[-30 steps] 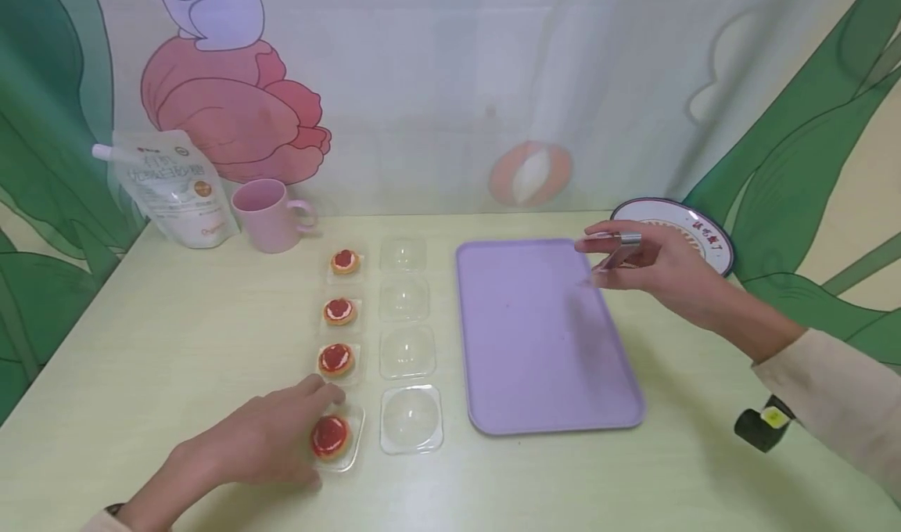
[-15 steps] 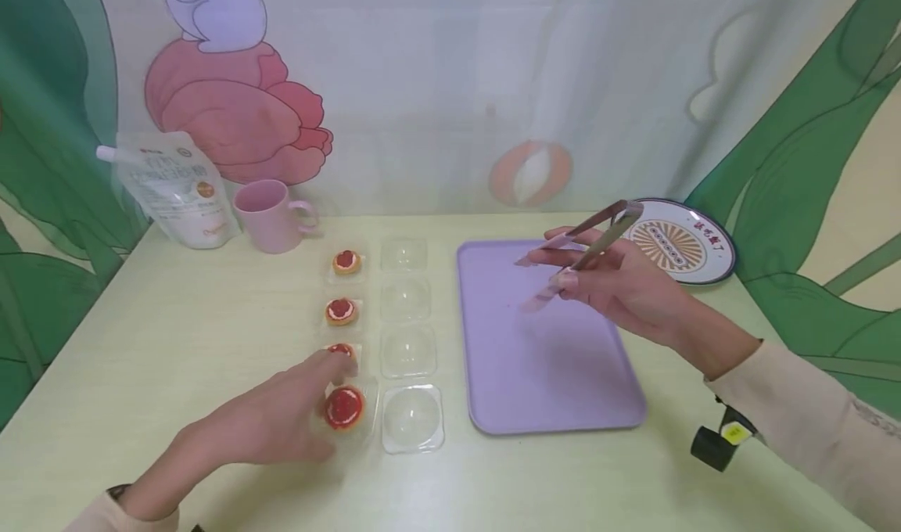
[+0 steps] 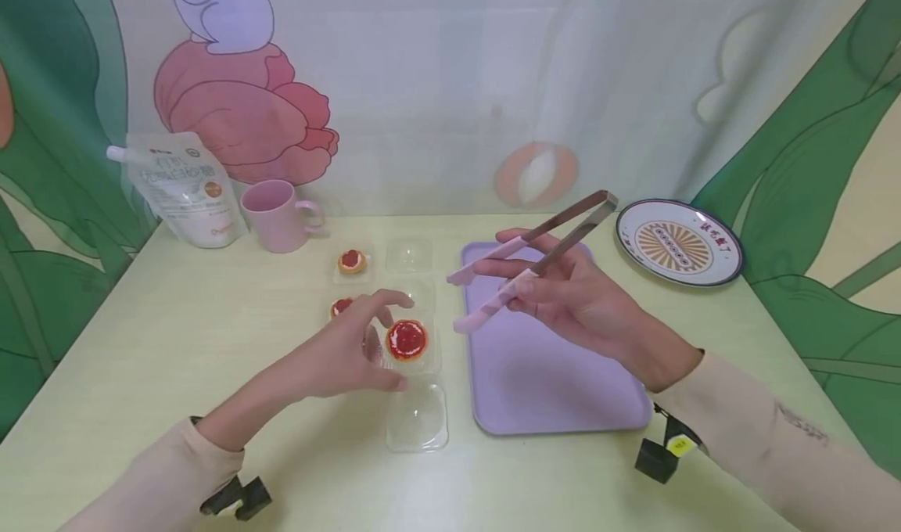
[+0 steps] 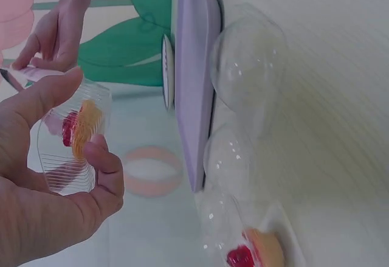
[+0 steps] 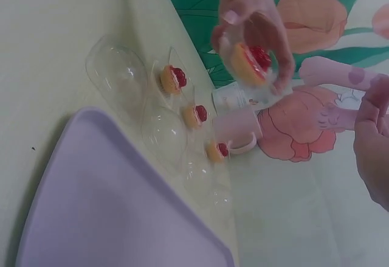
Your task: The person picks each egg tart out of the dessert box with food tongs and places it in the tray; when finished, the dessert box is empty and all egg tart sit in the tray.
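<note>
My left hand (image 3: 341, 348) grips a clear plastic tray (image 4: 65, 179) by its edges, raised above the table. In that tray sits a small tart (image 3: 407, 339) with glossy red topping and a pale crust. Pink-tipped metal tongs (image 3: 573, 237) are held in my right hand (image 3: 587, 297), their arms spread apart with nothing between them. The tong tips, paw-shaped in the right wrist view (image 5: 335, 119), hang over the left edge of the purple tray (image 3: 563, 407). Clear domed lids (image 3: 417, 416) lie in a column under and beside my left hand.
More tarts (image 3: 352, 262) in clear trays stand left of the lids, partly hidden by my left hand. Behind are a pink mug (image 3: 276, 217) and a white pouch (image 3: 193, 195). A patterned plate (image 3: 679, 242) sits at the back right.
My left hand has lifted the nearest tart in its tray and carried it rightward and up over the lids. The right hand has moved left, bringing the tongs over the purple tray.
</note>
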Demonstrator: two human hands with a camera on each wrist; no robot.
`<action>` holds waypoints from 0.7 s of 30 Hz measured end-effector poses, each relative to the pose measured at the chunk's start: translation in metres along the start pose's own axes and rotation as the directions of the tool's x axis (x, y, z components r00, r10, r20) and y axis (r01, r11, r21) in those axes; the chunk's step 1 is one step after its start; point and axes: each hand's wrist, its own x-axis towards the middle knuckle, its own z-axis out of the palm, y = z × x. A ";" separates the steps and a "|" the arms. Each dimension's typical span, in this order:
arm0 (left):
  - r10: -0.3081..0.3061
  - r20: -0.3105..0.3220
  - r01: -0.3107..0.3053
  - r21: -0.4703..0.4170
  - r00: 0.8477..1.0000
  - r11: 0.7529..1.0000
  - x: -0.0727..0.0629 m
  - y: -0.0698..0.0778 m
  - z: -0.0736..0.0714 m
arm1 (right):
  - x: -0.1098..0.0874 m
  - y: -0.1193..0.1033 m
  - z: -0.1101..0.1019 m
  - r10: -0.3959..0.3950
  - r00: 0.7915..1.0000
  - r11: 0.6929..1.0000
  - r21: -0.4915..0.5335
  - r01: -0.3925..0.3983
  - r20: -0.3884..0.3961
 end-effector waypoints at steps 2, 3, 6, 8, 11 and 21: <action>0.004 -0.008 -0.004 -0.016 1.000 1.000 0.005 0.004 0.003 | 0.001 0.003 0.002 -0.010 0.999 1.000 -0.026 0.011 0.033; 0.010 -0.011 -0.011 -0.024 1.000 1.000 0.007 0.007 0.004 | 0.001 0.005 0.003 -0.014 0.999 0.999 -0.038 0.016 0.050; 0.025 -0.013 -0.025 -0.043 1.000 0.999 0.011 0.013 0.008 | 0.001 0.007 0.005 -0.018 0.997 0.998 -0.063 0.024 0.080; 0.031 -0.012 -0.032 -0.050 0.999 0.998 0.013 0.016 0.010 | 0.001 0.009 0.006 -0.020 0.996 0.995 -0.090 0.029 0.091; 0.021 -0.019 -0.022 -0.043 1.000 0.999 0.016 0.020 0.012 | -0.001 0.008 0.007 -0.036 0.994 0.991 -0.125 0.049 0.104; 0.032 -0.042 -0.033 -0.025 0.999 0.999 0.024 0.024 0.016 | -0.006 0.008 0.014 -0.061 0.991 0.979 -0.188 0.083 0.116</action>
